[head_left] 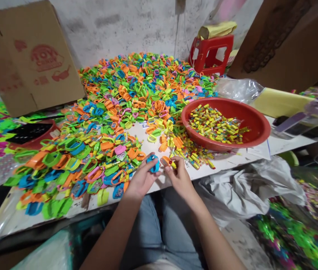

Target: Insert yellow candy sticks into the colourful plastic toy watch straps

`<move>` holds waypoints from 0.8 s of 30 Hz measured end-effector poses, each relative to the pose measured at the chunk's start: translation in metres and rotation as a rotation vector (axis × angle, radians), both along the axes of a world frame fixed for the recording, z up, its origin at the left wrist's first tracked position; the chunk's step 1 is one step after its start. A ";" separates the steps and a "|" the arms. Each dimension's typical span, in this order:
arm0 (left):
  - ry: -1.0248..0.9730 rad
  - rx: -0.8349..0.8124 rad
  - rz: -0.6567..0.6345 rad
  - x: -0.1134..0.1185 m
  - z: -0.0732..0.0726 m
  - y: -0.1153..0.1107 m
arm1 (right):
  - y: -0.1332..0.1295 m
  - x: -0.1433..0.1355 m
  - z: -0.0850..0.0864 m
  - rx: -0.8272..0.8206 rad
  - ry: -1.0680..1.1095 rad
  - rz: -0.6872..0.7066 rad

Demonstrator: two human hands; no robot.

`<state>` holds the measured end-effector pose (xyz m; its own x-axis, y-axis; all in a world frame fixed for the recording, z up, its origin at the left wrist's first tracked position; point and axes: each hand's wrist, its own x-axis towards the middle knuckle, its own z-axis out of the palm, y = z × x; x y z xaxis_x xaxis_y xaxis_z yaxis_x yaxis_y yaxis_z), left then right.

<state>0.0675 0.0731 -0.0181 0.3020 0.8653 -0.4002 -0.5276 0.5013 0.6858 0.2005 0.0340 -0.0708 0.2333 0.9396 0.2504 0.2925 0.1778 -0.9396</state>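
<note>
Near the table's front edge, my left hand (pixel 143 177) is closed around a blue plastic toy watch (pixel 153 164). Just to its right, my right hand (pixel 180 176) pinches a small orange piece (pixel 165 161), with a bit of yellow showing at the fingertips. The two hands are close together but apart. Beyond them spreads a large pile of toy watches (pixel 136 82) in orange, green, blue and pink. Small yellow wrapped pieces (pixel 194 159) lie on the white table (pixel 176 184) to the right of my hands.
A red basin (pixel 256 129) of yellow wrapped pieces stands at the right. Cardboard boxes (pixel 32 60) flank the pile, and a red stool (pixel 212 56) stands behind it. Another red container (pixel 35 140) with a black item is at the left. White plastic (pixel 240 187) hangs at the front right.
</note>
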 end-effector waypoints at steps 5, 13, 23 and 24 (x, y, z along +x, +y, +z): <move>0.212 0.145 -0.142 -0.010 0.001 -0.009 | -0.010 -0.005 0.021 0.078 0.022 0.044; 0.273 0.113 -0.156 -0.016 0.004 -0.017 | -0.014 -0.009 0.031 0.127 -0.090 0.112; 0.533 0.458 -0.163 -0.027 0.010 -0.024 | -0.021 -0.008 0.033 0.173 -0.020 0.073; 0.562 0.476 -0.163 -0.028 0.013 -0.025 | -0.022 -0.008 0.034 0.178 -0.020 0.068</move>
<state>0.0393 0.0478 -0.0053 0.3012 0.9452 -0.1258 0.0214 0.1252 0.9919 0.1923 0.0125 -0.0373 0.1640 0.8936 0.4179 0.2920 0.3607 -0.8858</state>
